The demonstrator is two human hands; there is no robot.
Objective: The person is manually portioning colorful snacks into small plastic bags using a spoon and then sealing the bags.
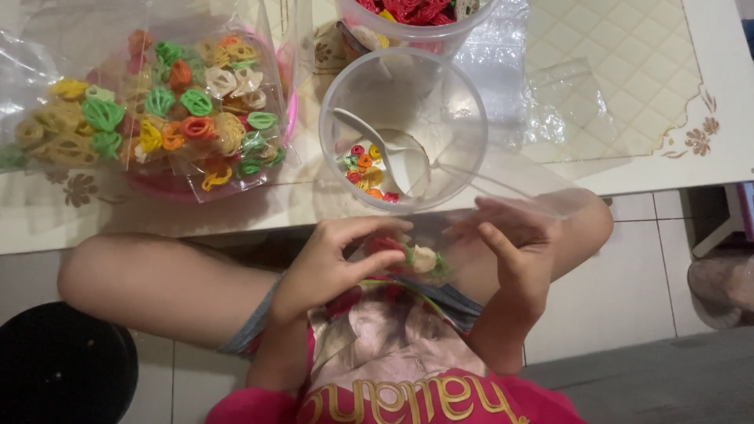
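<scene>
Small clear bag [428, 255] with a few coloured crackers, pinched between left hand [330, 263] and right hand [514, 247], just below clear tub [402, 129]; inside tub, white spoon [389, 149]; left of tub, big cracker bag [149, 110].

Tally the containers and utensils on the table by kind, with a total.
Clear plastic tubs: 2 (near tub, far tub)
Large bags of coloured crackers: 1
White spoons: 1
Total: 4
</scene>
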